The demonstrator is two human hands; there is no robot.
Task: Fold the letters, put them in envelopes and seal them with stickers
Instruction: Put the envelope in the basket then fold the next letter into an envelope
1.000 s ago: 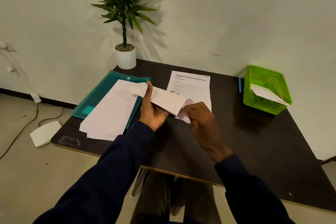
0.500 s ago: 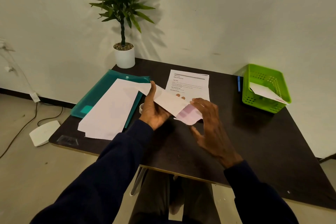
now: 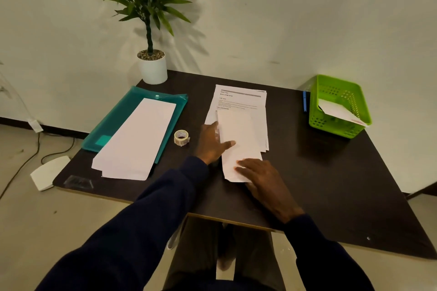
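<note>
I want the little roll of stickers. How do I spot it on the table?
Look at the dark brown table. Between the teal plastic folder on the left side and the person's left hand, a small pale roll of stickers sits alone on the bare tabletop. It is a little ring, while its neighbours all lie flat.

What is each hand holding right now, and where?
Nothing gripped. The envelope lies flat; right hand presses its near end, left hand rests on its left edge.

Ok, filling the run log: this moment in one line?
left hand, right hand: pressing white paper envelope | small sticker roll: untouched
</note>
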